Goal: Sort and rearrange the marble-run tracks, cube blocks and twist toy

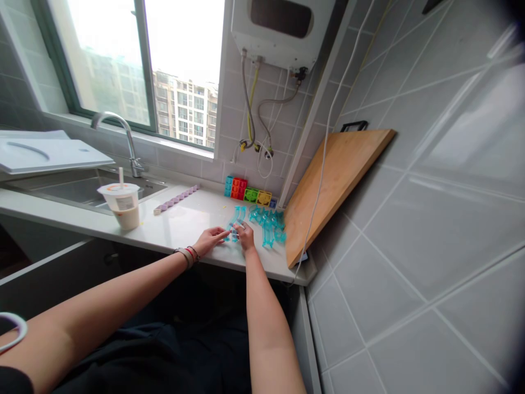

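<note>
My left hand point(210, 241) reaches over the counter from the left, its fingers drawn together and their tips at a small translucent teal plastic piece point(237, 220). Close beside it, my right hand point(245, 236) curls its fingers in a pinch on the same teal piece. The fingers cover part of it, so its full shape is hidden. Just right of my right hand lies a cluster of similar translucent teal plastic parts point(268, 221), several of them overlapping. Behind these, a row of coloured plastic blocks point(239, 187) in blue, red, green and yellow stands against the wall.
A lilac zigzag strip point(176, 199) lies on the white counter point(184, 224). Left of it, a lidded drink cup with a straw point(125, 210) stands near the front edge, before the sink point(82, 186) and faucet point(129, 139). A wooden board point(332, 191) leans at right, a white cable point(324, 158) hanging across it.
</note>
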Available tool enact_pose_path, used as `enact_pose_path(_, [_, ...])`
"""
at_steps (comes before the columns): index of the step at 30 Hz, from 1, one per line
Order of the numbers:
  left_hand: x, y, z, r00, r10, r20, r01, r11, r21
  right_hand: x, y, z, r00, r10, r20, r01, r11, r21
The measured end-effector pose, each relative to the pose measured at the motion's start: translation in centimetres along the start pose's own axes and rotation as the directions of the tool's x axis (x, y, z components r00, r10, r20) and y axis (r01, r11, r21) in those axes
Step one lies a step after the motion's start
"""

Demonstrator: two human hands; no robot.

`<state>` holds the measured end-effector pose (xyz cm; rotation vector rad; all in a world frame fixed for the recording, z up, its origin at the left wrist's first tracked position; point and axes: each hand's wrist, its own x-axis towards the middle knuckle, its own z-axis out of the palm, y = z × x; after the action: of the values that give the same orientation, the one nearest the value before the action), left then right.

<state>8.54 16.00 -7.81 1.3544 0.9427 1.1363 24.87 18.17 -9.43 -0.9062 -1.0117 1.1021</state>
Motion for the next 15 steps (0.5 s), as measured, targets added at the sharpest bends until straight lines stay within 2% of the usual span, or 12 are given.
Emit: enact_pose_path(15, [-0.32,0.42,0.47,1.0,0.014,0.014,-0.015,0.998,0.059,-0.02,0.14,-0.09,0.998,-0.03,0.062,0.033,0.998,-0.045])
